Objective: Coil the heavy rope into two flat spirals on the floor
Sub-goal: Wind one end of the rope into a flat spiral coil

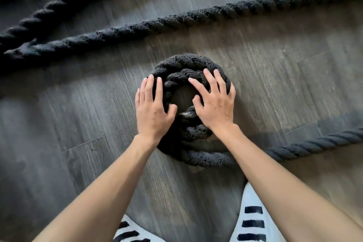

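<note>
A thick black twisted rope lies on the grey wood floor. Its end is wound into a small flat coil (186, 65) of about two turns, with bare floor showing in the centre. My left hand (153, 108) rests flat on the coil's left side, fingers spread. My right hand (214, 100) presses flat on the right side, fingers apart. The rope's shiny capped end (186, 115) peeks out between my thumbs. From under my right forearm the rope tail (314, 143) runs off to the right.
A long stretch of the same rope (196, 17) crosses the floor diagonally beyond the coil, and another length (59, 4) curves at the upper left. White shoes with black stripes (253, 224) show at the bottom edge.
</note>
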